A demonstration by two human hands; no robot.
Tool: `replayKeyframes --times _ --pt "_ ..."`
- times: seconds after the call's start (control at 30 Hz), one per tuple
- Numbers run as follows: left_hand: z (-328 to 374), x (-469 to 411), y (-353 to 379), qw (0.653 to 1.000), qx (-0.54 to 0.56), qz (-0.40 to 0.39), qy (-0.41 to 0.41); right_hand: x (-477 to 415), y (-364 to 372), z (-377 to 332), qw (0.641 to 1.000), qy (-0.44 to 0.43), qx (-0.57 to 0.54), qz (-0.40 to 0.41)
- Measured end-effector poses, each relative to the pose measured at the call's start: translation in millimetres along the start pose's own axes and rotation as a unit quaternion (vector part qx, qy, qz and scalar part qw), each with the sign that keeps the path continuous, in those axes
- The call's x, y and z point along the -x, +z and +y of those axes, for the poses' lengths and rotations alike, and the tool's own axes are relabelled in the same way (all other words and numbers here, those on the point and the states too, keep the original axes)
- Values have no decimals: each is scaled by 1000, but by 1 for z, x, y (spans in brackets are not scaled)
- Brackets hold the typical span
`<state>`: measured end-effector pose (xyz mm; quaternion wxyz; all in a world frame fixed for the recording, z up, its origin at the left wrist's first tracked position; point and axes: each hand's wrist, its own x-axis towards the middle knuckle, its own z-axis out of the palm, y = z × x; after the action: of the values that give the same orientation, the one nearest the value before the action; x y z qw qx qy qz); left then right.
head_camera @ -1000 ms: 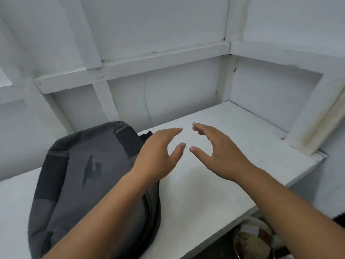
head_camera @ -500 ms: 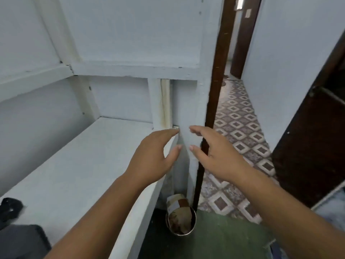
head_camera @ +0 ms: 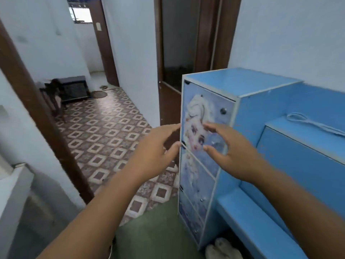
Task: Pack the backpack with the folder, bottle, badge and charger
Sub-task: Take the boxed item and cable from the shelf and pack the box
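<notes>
My left hand and my right hand are both raised in front of me, fingers spread and curved, holding nothing. They hover in the air in front of a blue drawer cabinet with a cartoon picture on its front. A thin white cord lies looped on a blue shelf at the right; whether it is the charger I cannot tell. The backpack, folder, bottle and badge are out of view.
A blue desk unit runs along the right wall. A brown door frame stands at the left, with a patterned tile floor leading to a hallway. A dark chair stands far back. White slippers lie under the desk.
My view has swung right, away from the white shelf and the grey backpack, past the doorway to the blue cabinet. Both hands keep the same spread pose.
</notes>
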<state>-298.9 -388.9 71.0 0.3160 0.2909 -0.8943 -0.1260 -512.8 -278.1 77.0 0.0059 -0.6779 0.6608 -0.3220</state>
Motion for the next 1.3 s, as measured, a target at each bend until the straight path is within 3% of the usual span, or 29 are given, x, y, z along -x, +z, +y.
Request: replayKeyframes --times 0.23,0.43,0.73,0.97,1.17,1.3 --pt "99 -59 86 985 65 -84 135 97 -91 77 988 114 97 49" --pt "170 -92 157 949 115 -164 245 174 -145 105 957 210 196 49" --pt "234 -143 241 895 190 -227 334 233 -187 126 901 353 241 79" --pt "275 -207 300 879 118 -220 406 252 -215 158 850 446 265 97" --pt "301 -265 328 857 45 -234 457 258 -256 201 812 477 333 47" --pt "305 -265 342 833 28 -276 479 254 -271 218 797 518 310 -4"
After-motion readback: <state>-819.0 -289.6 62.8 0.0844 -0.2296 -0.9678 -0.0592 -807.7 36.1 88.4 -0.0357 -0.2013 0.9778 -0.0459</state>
